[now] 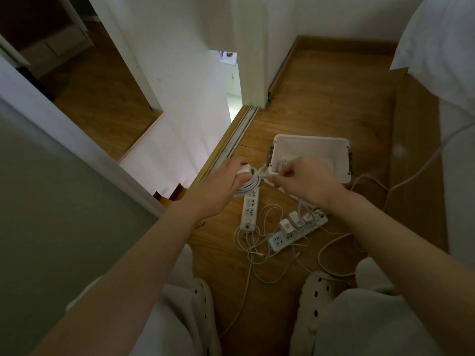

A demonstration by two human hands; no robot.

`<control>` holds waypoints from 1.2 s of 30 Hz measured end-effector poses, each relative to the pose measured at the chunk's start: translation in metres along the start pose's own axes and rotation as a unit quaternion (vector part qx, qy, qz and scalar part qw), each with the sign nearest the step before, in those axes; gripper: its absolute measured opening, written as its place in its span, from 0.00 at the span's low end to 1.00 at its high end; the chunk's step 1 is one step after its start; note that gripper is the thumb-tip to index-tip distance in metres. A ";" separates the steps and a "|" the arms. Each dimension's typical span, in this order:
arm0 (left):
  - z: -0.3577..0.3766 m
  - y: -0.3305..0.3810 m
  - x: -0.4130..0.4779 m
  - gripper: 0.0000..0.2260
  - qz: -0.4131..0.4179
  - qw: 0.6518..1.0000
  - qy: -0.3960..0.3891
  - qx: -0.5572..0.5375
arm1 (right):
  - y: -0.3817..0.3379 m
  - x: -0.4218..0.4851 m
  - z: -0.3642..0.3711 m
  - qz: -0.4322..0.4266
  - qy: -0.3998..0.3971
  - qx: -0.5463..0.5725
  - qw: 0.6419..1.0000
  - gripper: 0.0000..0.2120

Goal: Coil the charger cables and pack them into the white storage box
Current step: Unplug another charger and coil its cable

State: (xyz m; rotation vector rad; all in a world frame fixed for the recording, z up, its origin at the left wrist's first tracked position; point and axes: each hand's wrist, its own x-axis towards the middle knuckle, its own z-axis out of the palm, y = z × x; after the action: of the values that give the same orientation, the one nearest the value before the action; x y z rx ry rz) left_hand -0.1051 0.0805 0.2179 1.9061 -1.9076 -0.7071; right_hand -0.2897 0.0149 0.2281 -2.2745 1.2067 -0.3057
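Note:
My left hand [221, 183] grips a coiled white charger cable [248, 185] together with its white plug block, held above the floor just left of the white storage box [311, 142]. My right hand [305, 179] pinches the loose end of that same cable at the box's near left corner. The box stands open on the wooden floor, and a small coil lies inside near that corner. Below my hands lie two white power strips [249, 209] [295, 233], the right one with three adapters plugged in, and loose thin white cables [257, 245] tangled between them.
A white wall corner and sliding-door track run along the left of the box. White bedding hangs at the right, with a thicker white cable [421, 165] trailing from it across the floor. My knees and two white slippers [318, 286] are at the bottom.

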 end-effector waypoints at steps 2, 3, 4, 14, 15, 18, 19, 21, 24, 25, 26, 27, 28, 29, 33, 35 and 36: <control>0.002 0.001 0.001 0.15 0.003 1.000 0.020 0.016 | -0.002 0.001 0.000 0.022 -0.008 0.057 0.998 0.17; 0.003 0.000 0.002 0.15 -0.001 0.999 0.027 0.019 | -0.003 0.001 0.000 0.034 -0.016 0.076 0.996 0.16; 0.005 0.000 0.003 0.16 -0.006 0.999 0.036 0.018 | -0.004 0.000 0.000 0.043 -0.027 0.084 0.995 0.16; 0.018 0.001 0.005 0.17 -0.013 0.980 0.154 0.124 | -0.019 -0.009 0.015 0.063 -0.011 0.073 0.995 0.16; 0.018 0.003 0.005 0.17 -0.011 0.979 0.166 0.121 | -0.021 -0.010 0.014 0.071 -0.006 0.086 0.994 0.17; 0.017 0.005 0.006 0.17 -0.014 0.972 0.209 0.110 | -0.026 -0.013 0.015 0.093 -0.024 0.167 0.981 0.20; 0.016 0.005 0.007 0.17 -0.014 0.969 0.219 0.110 | -0.028 -0.015 0.015 0.094 -0.032 0.174 0.980 0.21; 0.017 0.005 0.008 0.17 -0.022 0.967 0.231 0.101 | -0.030 -0.016 0.015 0.075 -0.031 0.102 0.992 0.22; 0.018 0.005 0.010 0.17 -0.053 0.964 0.247 0.084 | -0.030 -0.016 0.014 0.045 0.022 -0.086 0.995 0.16; 0.018 0.005 0.011 0.17 -0.061 0.962 0.254 0.083 | -0.030 -0.016 0.012 0.045 0.032 -0.101 0.993 0.15; 0.017 0.004 0.011 0.17 -0.065 0.960 0.257 0.084 | -0.030 -0.016 0.010 0.046 0.034 -0.104 0.993 0.15; 0.017 0.002 0.012 0.16 -0.070 0.960 0.259 0.087 | -0.030 -0.015 0.009 0.044 0.035 -0.111 0.992 0.15; 0.017 0.001 0.014 0.16 -0.076 0.959 0.259 0.088 | -0.030 -0.015 0.007 0.046 0.041 -0.112 0.992 0.14; 0.017 0.000 0.015 0.16 -0.083 0.958 0.259 0.088 | -0.028 -0.014 0.006 0.049 0.044 -0.114 0.991 0.13; 0.021 -0.005 0.020 0.16 -0.111 0.957 0.260 0.071 | -0.020 -0.014 0.001 0.037 0.088 -0.080 0.992 0.10; 0.018 -0.013 0.023 0.19 -0.145 0.955 0.257 0.036 | -0.018 -0.017 -0.004 -0.002 0.126 -0.034 0.991 0.11; 0.015 -0.018 0.024 0.21 -0.170 0.953 0.251 0.019 | -0.019 -0.019 -0.007 -0.018 0.142 0.000 0.990 0.11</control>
State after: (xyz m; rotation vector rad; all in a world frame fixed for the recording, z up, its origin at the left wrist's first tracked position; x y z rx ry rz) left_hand -0.0994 0.0583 0.1927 2.2033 -1.3074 -0.2308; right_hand -0.2903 0.0360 0.2450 -2.3107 1.3037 -0.6604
